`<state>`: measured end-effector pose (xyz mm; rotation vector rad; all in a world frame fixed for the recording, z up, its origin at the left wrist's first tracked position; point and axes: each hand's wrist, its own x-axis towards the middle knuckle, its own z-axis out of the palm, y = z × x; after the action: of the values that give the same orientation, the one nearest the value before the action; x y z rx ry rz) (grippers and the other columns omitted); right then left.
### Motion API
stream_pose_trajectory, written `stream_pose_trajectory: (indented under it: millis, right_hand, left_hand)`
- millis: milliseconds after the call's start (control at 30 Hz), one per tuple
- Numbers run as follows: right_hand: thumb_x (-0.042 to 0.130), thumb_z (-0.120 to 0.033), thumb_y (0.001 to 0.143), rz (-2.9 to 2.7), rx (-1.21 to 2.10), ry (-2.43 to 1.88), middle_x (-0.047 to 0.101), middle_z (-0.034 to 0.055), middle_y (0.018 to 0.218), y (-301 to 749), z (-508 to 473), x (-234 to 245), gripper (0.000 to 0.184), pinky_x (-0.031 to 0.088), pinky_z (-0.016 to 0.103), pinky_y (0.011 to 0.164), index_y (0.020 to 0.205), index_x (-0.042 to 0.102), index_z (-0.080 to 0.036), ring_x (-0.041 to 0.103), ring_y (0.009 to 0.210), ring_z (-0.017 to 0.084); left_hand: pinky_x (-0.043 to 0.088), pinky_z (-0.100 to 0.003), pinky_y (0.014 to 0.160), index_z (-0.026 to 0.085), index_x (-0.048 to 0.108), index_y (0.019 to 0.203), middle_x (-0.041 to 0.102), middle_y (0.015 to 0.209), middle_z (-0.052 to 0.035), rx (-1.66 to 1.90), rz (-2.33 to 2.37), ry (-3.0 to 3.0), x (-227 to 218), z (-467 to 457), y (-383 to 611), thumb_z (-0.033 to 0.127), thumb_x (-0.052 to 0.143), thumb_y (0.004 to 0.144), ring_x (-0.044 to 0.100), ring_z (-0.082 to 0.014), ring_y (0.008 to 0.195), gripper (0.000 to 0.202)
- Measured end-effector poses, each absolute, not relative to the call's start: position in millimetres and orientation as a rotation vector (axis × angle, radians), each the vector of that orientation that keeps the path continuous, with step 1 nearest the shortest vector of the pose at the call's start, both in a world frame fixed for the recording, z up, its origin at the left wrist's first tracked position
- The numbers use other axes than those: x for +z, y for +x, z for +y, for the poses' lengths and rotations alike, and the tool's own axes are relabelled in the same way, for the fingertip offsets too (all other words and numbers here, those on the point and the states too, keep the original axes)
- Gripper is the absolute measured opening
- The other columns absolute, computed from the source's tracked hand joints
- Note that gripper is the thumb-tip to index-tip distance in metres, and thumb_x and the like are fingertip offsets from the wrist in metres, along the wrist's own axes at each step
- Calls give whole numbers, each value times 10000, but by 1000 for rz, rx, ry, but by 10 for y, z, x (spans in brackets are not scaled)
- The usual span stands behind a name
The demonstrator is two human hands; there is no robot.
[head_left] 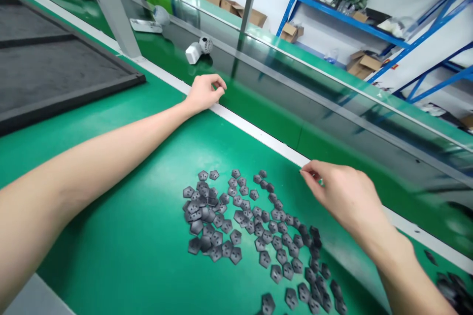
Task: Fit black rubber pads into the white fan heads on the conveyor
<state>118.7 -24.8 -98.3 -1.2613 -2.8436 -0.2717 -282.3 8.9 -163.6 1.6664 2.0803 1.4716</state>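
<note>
My left hand [204,92] reaches far forward to the white rail [258,134] at the edge of the conveyor belt; its fingers are curled together in a pinch, and I cannot see anything in them. My right hand [342,196] hovers over the far right of a spread of several small dark grey pentagonal plastic pieces [254,229] on the green work surface [121,236]. Its fingers are pinched together near the rail, and whatever they hold is hidden.
A black foam tray [55,78] lies at the left. A white-and-grey assembled device [199,49] and other white parts [146,24] sit on the conveyor belt [281,103]. A metal post [111,10] stands at the rail. Blue shelving with cardboard boxes [364,64] stands behind.
</note>
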Motion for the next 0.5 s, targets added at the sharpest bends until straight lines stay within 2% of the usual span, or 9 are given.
stream_pose_trajectory:
  millis: [67,167,267,367,433,500]
  right_hand:
    - [692,-234,981,-2947,-351,-1105,822,32,882,1187,-323,-1029,112,394,340,525,963,802,-247,757,685,296]
    - [620,-307,1044,-2908,-303,-814,816,38,901,1096,-565,-1004,185,425,363,532,1000,788,-244,742,642,278]
    - [516,-281,1111,-2793,107,-557,797,1,910,926,-831,-944,261,498,353,643,991,747,-260,737,693,216]
    - [537,-225,1115,-2751,600,-327,770,-45,895,699,-1022,-987,224,507,300,716,1005,725,-278,715,759,164]
    - [575,-209,1093,-2749,660,-225,769,-36,935,538,-1092,-1074,171,488,310,714,1043,728,-269,698,791,175]
    - [627,-194,1055,-2771,565,-141,769,-17,972,400,-1121,-1165,119,463,335,718,1066,731,-250,681,810,198]
  left_hand:
    - [536,-337,763,181,733,827,711,684,-5,1471,2089,1665,-1636,87,-2823,175,604,762,660,-192,588,144]
    - [536,-336,754,178,735,830,736,733,-17,1489,2079,1670,-1644,85,-2818,168,600,769,662,-191,595,148]
    - [534,-342,786,171,740,826,753,774,-34,1492,2070,1699,-1665,84,-2819,153,603,767,680,-203,659,150]
    - [533,-333,800,170,743,831,766,809,-40,1485,2076,1716,-1687,86,-2831,144,601,769,695,-208,730,156]
    - [533,-329,793,168,744,843,772,831,-43,1482,2077,1728,-1700,88,-2839,142,595,777,695,-206,744,165]
    - [531,-329,784,166,745,851,774,841,-46,1481,2075,1736,-1713,90,-2845,136,589,779,690,-202,740,174]
